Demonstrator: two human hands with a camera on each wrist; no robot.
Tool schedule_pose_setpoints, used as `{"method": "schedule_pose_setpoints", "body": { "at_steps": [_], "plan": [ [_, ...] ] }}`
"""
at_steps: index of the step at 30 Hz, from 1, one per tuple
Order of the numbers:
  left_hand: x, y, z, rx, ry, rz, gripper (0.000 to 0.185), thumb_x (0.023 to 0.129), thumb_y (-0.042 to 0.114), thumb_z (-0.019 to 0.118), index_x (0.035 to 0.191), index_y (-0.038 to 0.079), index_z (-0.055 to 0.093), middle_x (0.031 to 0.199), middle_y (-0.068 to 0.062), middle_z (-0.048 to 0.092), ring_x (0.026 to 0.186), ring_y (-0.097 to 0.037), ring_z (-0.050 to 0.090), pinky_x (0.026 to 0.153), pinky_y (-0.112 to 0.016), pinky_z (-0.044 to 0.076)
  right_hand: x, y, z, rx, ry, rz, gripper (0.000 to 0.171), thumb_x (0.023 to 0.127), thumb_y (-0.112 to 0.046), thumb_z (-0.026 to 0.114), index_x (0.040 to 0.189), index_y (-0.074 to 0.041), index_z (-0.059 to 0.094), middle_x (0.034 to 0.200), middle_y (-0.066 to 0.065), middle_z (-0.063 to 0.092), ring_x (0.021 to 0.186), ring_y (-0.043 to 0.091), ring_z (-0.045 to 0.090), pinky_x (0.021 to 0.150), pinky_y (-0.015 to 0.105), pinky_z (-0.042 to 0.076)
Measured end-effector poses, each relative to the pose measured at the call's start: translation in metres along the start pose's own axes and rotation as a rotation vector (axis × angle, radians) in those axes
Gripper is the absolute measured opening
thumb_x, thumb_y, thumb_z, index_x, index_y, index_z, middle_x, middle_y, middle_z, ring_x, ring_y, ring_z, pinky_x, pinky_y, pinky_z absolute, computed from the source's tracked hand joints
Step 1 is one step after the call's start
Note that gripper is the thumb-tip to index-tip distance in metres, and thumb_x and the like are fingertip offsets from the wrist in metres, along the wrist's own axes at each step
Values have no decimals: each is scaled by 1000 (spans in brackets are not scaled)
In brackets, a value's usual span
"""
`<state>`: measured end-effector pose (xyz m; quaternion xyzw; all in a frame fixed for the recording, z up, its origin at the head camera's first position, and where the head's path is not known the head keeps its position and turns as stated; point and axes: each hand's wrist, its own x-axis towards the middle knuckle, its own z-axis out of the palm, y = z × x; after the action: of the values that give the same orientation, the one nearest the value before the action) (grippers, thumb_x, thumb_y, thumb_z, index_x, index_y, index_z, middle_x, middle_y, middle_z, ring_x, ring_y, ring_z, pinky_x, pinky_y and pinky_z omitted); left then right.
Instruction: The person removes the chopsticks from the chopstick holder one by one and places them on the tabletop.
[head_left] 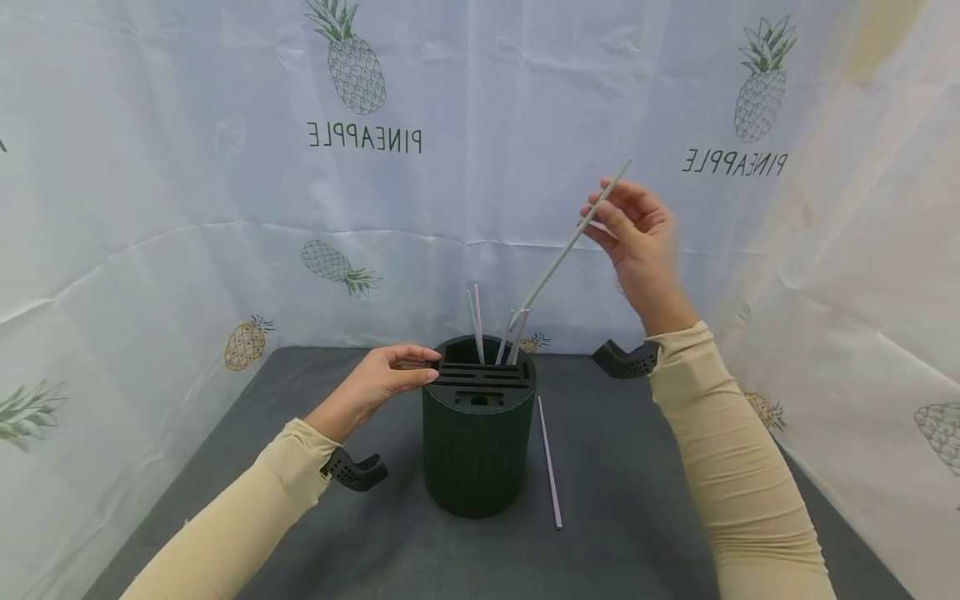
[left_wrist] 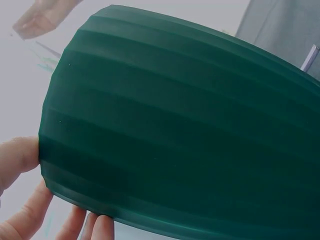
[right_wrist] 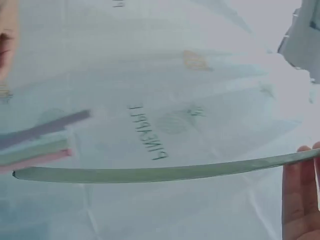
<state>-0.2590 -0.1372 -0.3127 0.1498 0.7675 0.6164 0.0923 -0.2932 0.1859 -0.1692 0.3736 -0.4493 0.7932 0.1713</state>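
Note:
A dark green ribbed holder point(head_left: 477, 450) with a slotted top stands on the grey table point(head_left: 637, 517). Its side point(left_wrist: 190, 135) fills the left wrist view. My left hand point(head_left: 386, 379) holds the holder's upper left rim, fingers point(left_wrist: 20, 155) against the wall. My right hand point(head_left: 637, 237) is raised above and right of the holder and pinches a long pale green straw point(head_left: 566, 247) near its upper end. The straw point(right_wrist: 150, 173) slants down toward the holder's top. Three straws point(head_left: 477, 325) stand in the slots. A lilac straw point(head_left: 549, 462) lies on the table right of the holder.
White sheets printed with pineapples point(head_left: 352, 62) hang behind and on both sides, closing in the table. Black wrist mounts point(head_left: 356, 471) sit on both forearms.

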Motion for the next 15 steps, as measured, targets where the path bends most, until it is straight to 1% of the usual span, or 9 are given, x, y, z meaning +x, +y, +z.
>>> {"method": "schedule_pose_setpoints", "body": {
  "at_steps": [3, 5, 6, 10, 13, 15],
  "plan": [
    [0, 0, 0, -1, -2, 2, 47, 91, 23, 69, 132, 3, 56, 134, -16, 54, 122, -26, 54, 109, -48, 42, 1, -16, -8, 74, 80, -37, 22, 89, 13, 57, 110, 7, 63, 92, 15, 67, 83, 25, 68, 76, 32, 61],
    [1, 0, 1, 2, -1, 0, 47, 91, 23, 69, 132, 3, 56, 134, -16, 55, 121, -26, 55, 108, -47, 42, -3, -22, -18, 95, 123, -28, 25, 88, 13, 59, 113, 9, 61, 94, 16, 67, 83, 25, 68, 75, 32, 61],
    [1, 0, 1, 3, 0, -1, 47, 91, 23, 69, 132, 4, 57, 134, -16, 55, 121, -26, 55, 108, -46, 43, -6, -24, -23, 88, 142, -16, 26, 88, 13, 59, 114, 9, 60, 94, 16, 67, 83, 25, 68, 74, 31, 61],
    [0, 0, 1, 3, 2, -7, 47, 91, 23, 69, 132, 4, 57, 133, -15, 56, 121, -25, 55, 107, -45, 44, -26, -20, -50, 2, 190, 72, 27, 89, 11, 60, 115, 5, 60, 94, 13, 68, 84, 23, 68, 72, 28, 60],
    [-1, 1, 2, -8, 11, -16, 46, 90, 23, 71, 131, 6, 58, 132, -14, 56, 120, -24, 56, 106, -44, 45, -46, -7, -73, -69, 197, 180, 27, 89, 10, 60, 114, 0, 63, 94, 10, 69, 84, 19, 70, 71, 26, 60],
    [-1, 1, 2, -14, 15, -21, 46, 89, 23, 71, 130, 6, 58, 131, -12, 57, 119, -23, 57, 106, -43, 45, -62, 5, -87, -158, 190, 265, 25, 91, 6, 61, 113, -5, 65, 94, 6, 69, 84, 16, 70, 73, 25, 60]
  ]
}}
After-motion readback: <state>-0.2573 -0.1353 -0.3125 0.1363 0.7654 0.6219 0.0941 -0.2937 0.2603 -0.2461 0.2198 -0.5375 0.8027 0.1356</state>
